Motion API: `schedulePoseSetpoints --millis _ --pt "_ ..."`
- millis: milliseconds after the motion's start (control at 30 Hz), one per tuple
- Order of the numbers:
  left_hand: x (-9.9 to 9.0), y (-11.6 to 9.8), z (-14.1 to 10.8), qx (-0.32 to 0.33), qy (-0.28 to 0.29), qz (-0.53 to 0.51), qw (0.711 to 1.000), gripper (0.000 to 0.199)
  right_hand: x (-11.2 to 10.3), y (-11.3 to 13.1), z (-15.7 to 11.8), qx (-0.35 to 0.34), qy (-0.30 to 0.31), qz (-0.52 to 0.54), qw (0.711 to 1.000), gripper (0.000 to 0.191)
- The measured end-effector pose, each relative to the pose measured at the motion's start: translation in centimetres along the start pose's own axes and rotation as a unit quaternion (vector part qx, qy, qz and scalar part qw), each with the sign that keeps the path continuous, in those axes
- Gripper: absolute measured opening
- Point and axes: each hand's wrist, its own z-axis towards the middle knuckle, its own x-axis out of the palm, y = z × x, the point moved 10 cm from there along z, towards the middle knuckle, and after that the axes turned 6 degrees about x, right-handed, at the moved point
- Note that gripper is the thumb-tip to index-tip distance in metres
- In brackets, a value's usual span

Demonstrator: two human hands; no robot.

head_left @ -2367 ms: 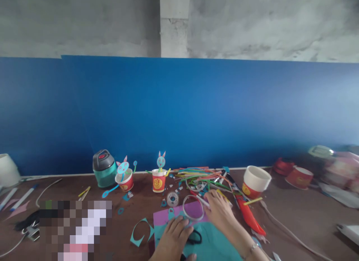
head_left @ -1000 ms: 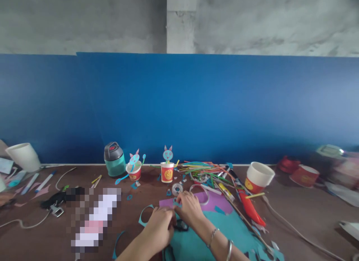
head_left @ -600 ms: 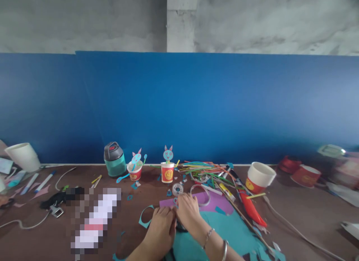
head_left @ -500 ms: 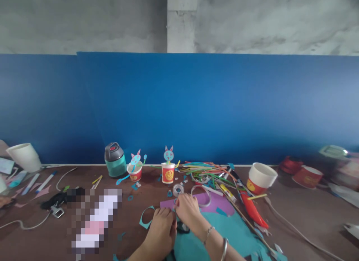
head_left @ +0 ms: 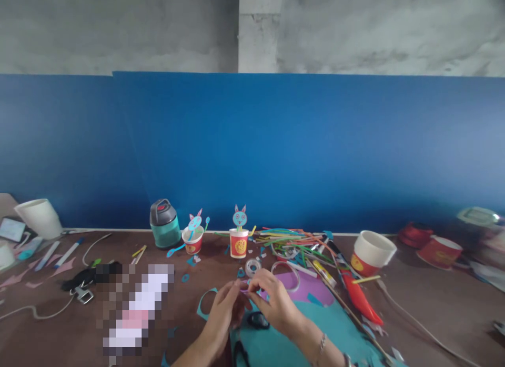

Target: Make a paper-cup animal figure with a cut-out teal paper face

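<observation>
My left hand (head_left: pixel 226 309) and my right hand (head_left: pixel 272 298) meet at the fingertips, low in the middle of the view. Between them they pinch a small purple piece (head_left: pixel 244 290), mostly hidden by the fingers. Below the right hand, dark-handled scissors (head_left: pixel 258 319) lie on a teal sheet (head_left: pixel 307 335). A purple sheet (head_left: pixel 302 288) lies behind the teal one. Just beyond the fingers is a roll of clear tape (head_left: pixel 253 267). Left of my left hand lies a teal scrap with a round hole (head_left: pixel 201 310).
Two red-and-white cups with cat faces (head_left: pixel 239 243) (head_left: pixel 193 240) stand at the back, beside a teal jar (head_left: pixel 164 230). Colored sticks (head_left: pixel 292 240), a red pouch (head_left: pixel 361 301) and a larger cup (head_left: pixel 371 251) are to the right. Markers (head_left: pixel 69 253) and cables lie left.
My hands have turned and lifted slightly, with the fingertips now together around the purple piece. The purple sheet and scissors show more. The whole view has shifted slightly.
</observation>
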Motion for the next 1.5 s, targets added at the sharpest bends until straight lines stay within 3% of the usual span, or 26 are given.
schedulePoseSetpoints --millis 133,300,467,567,733,833,933,1000,1100,1200,1333,1500 --pt "0.4 -0.9 0.2 0.03 0.018 -0.059 0.998 0.036 0.0 0.0 -0.9 -0.018 0.014 -0.067 0.997 0.009" --pt "-0.5 -0.6 0.3 0.002 -0.02 -0.034 0.999 0.049 -3.6 -5.2 -0.6 0.11 -0.099 -0.192 0.97 0.012" --pt "-0.6 -0.2 0.8 0.026 -0.016 -0.003 1.0 0.039 -4.3 -9.1 -1.4 0.226 -0.061 -0.302 0.924 0.01" --pt "-0.4 -0.1 1.1 0.049 -0.003 0.002 0.999 0.039 -3.8 -8.4 -1.3 0.218 -0.052 -0.303 0.926 0.02" --pt "-0.1 -0.4 0.9 0.07 0.013 0.029 0.997 0.035 -0.7 -5.5 0.9 0.121 0.007 -0.271 0.955 0.031" --pt "-0.2 -0.7 0.8 0.08 0.013 0.063 0.995 0.035 0.6 -5.9 1.7 0.119 0.046 -0.28 0.951 0.039" --pt "-0.2 -0.8 0.9 0.095 0.025 0.092 0.991 0.031 -0.7 -7.2 1.4 0.157 0.016 -0.293 0.943 0.038" --pt "-0.1 -0.6 1.1 0.104 0.033 0.104 0.989 0.028 -2.4 -8.4 0.5 0.2 -0.016 -0.313 0.928 0.026" --pt "-0.2 -0.5 1.1 0.114 0.029 0.134 0.984 0.024 -3.7 -9.8 -1.1 0.242 -0.008 -0.346 0.907 0.009" --pt "-0.2 -1.3 0.7 0.137 0.015 0.188 0.972 0.025 -4.0 -9.2 -1.7 0.212 -0.027 -0.326 0.921 0.008" --pt "0.3 -3.0 -0.3 0.185 0.022 0.241 0.953 0.032 -3.5 -5.7 -1.4 0.1 -0.087 -0.232 0.964 0.009" --pt "1.6 -3.5 -1.1 0.245 0.074 0.293 0.921 0.048 -0.8 -2.6 -1.5 0.008 -0.03 -0.156 0.987 0.013"
